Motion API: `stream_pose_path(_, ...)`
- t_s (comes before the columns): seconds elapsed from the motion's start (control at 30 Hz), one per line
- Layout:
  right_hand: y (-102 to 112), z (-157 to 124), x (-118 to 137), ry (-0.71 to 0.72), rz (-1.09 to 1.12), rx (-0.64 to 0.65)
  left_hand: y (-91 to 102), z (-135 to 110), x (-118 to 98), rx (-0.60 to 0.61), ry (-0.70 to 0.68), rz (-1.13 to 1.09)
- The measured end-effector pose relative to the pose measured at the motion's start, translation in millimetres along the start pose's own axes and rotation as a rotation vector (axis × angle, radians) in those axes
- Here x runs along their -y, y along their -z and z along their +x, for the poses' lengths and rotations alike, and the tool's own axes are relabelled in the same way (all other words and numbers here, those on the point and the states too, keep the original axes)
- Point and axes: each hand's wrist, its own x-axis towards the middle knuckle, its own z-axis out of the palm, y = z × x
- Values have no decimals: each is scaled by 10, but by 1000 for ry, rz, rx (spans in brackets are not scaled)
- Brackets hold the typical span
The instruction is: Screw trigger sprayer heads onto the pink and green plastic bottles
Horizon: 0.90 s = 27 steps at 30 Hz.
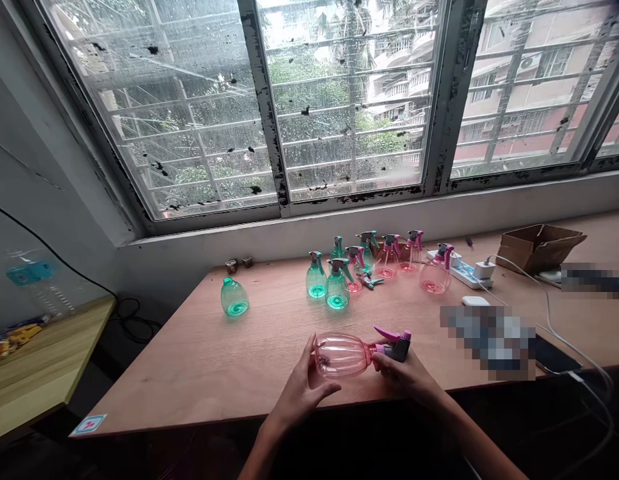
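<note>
A clear pink spray bottle point(342, 355) lies sideways between my hands, just above the table's front part. My left hand point(305, 383) curves around its base, thumb stretched out below. At the neck, my right hand point(402, 373) is closed around the dark grey and pink trigger head point(397, 347). Beyond them stand green spray bottles, one of them in front point(337, 293), and pink ones, such as the one at the right point(435, 275). A green bottle without a spray head point(234, 298) stands apart on the left.
Pliers point(372, 281) lie among the bottles. To the right are a power strip point(472, 275) with chargers and cables, an open cardboard box point(539, 248), a white case point(475, 302) and a phone point(554, 353). The wooden table point(189, 373) meets the window wall.
</note>
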Motion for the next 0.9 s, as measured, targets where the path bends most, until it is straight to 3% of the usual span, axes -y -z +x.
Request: stream_pose_path(0.9,-19,10,-28,39,29,-8,-4,6,15,23,-24,22)
